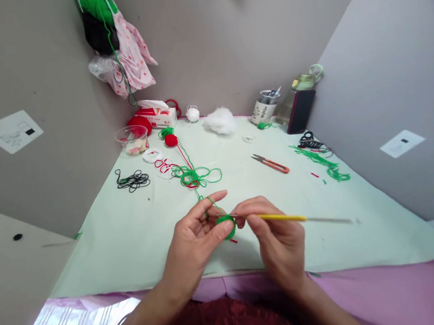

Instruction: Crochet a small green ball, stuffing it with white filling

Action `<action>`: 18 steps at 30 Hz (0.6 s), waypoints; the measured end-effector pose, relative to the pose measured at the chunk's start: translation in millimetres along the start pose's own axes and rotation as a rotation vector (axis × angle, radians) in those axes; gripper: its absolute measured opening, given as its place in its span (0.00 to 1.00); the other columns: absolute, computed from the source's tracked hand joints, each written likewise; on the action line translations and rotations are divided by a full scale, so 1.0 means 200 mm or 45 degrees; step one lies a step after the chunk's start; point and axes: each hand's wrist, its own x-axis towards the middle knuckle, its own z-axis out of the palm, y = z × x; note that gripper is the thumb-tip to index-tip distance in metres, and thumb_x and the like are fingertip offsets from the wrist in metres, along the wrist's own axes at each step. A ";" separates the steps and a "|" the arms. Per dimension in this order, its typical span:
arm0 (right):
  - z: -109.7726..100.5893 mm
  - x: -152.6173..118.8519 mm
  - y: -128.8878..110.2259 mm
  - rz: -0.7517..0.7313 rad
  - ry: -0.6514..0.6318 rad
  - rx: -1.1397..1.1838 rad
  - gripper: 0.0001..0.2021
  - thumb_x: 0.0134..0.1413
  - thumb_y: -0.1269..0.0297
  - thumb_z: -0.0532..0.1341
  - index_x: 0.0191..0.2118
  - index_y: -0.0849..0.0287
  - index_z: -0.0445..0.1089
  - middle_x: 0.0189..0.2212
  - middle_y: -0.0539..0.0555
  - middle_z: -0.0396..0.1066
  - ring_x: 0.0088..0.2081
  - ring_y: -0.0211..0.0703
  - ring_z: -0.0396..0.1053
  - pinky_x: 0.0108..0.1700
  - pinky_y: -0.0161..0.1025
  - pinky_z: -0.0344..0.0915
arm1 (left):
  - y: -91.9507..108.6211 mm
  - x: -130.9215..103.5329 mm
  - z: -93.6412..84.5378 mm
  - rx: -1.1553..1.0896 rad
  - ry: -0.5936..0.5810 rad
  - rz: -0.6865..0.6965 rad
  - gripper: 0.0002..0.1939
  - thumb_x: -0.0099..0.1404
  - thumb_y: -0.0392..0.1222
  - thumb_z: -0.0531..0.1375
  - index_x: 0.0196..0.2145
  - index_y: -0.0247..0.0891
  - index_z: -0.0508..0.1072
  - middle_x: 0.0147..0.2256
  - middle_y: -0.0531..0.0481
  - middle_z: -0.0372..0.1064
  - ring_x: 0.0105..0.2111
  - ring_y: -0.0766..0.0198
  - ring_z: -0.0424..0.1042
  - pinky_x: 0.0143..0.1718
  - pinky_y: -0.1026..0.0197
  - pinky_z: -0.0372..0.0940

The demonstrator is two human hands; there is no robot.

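Note:
My left hand (195,236) pinches a small round green crochet piece (228,227) between thumb and fingers, with green yarn running over its raised index finger. In my right hand (280,240) is a crochet hook (282,217) with a yellow handle, its metal tip at the top edge of the green piece. A short red strand (233,241) shows just below the piece. The working yarn leads back to a loose green tangle (192,176) on the table, mixed with some red yarn.
Orange-handled snips (270,164) lie right of centre. Black yarn (133,181) is at the left, cut green strands (327,164) at the right. Along the back stand a tissue box (163,117), white stuffing (220,121), a pen holder (265,107) and a dark phone (302,111).

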 end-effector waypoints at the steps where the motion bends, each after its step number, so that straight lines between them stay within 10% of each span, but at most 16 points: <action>1: 0.00 -0.01 0.00 -0.110 -0.014 -0.139 0.13 0.67 0.74 0.61 0.49 0.49 0.80 0.38 0.53 0.77 0.37 0.42 0.75 0.36 0.39 0.72 | -0.01 0.00 0.00 -0.031 0.010 -0.019 0.22 0.62 0.41 0.73 0.54 0.51 0.81 0.35 0.54 0.70 0.38 0.69 0.70 0.43 0.67 0.66; 4: -0.01 -0.03 0.01 -0.353 -0.026 -0.392 0.18 0.64 0.76 0.64 0.53 0.48 0.79 0.43 0.56 0.78 0.42 0.46 0.76 0.39 0.42 0.74 | -0.01 0.02 0.00 -0.239 -0.077 -0.216 0.23 0.61 0.43 0.73 0.54 0.44 0.82 0.37 0.51 0.73 0.38 0.68 0.70 0.44 0.66 0.67; 8: -0.02 0.02 0.01 -0.006 0.165 0.032 0.11 0.69 0.70 0.60 0.44 0.52 0.81 0.34 0.53 0.76 0.33 0.41 0.73 0.35 0.40 0.72 | 0.02 0.04 -0.02 -0.410 -0.131 -0.282 0.18 0.61 0.43 0.72 0.49 0.37 0.85 0.36 0.48 0.72 0.33 0.69 0.67 0.38 0.66 0.67; 12: -0.01 0.06 -0.01 0.283 0.117 0.450 0.10 0.69 0.62 0.61 0.39 0.53 0.80 0.33 0.52 0.76 0.29 0.38 0.71 0.31 0.37 0.70 | 0.03 0.03 -0.03 -0.210 -0.101 -0.129 0.18 0.63 0.42 0.71 0.52 0.43 0.83 0.35 0.51 0.71 0.34 0.69 0.68 0.40 0.67 0.66; 18: -0.01 0.04 0.01 0.314 0.006 0.318 0.09 0.69 0.64 0.62 0.41 0.51 0.82 0.36 0.51 0.80 0.36 0.39 0.73 0.39 0.37 0.69 | 0.02 0.01 -0.04 0.231 -0.114 0.003 0.23 0.64 0.40 0.71 0.57 0.49 0.79 0.36 0.55 0.70 0.40 0.66 0.72 0.49 0.62 0.67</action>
